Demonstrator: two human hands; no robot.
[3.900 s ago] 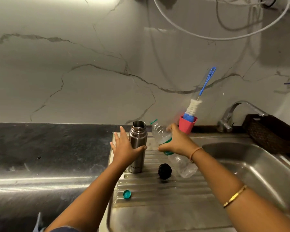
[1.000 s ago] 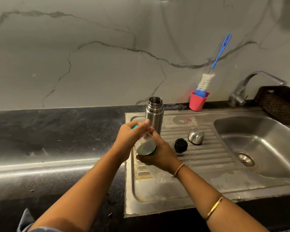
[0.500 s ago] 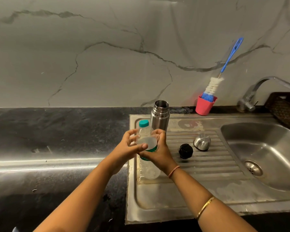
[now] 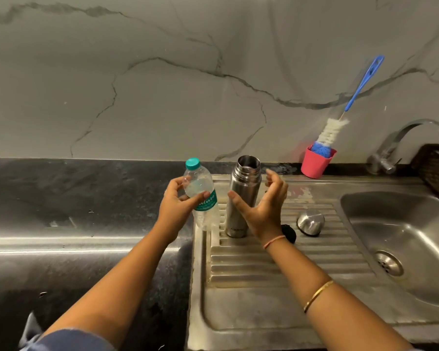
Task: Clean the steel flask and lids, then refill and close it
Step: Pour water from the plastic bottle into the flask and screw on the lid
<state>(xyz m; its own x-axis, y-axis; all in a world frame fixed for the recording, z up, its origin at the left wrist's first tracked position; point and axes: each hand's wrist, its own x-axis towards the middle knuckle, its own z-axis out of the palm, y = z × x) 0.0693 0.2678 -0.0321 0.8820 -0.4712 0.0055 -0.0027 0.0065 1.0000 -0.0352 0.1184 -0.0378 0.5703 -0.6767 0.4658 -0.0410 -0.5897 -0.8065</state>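
Two hands have split apart: half a second ago both were on the plastic bottle (image 4: 202,196), and now the left hand (image 4: 179,206) alone carries it, fingers wrapped round its middle, teal cap screwed on. That reads as pouring finished, so the refill looks done and closing comes next. Moving right, the steel flask (image 4: 242,196) stands upright and uncapped on the ribbed drainboard (image 4: 264,264). The right hand (image 4: 265,207) has let go and hangs spread open, empty, just beside the flask's right flank, thumb nearly touching it. Further right lie the black stopper (image 4: 289,233), half hidden behind the wrist, and the steel cup lid (image 4: 311,221).
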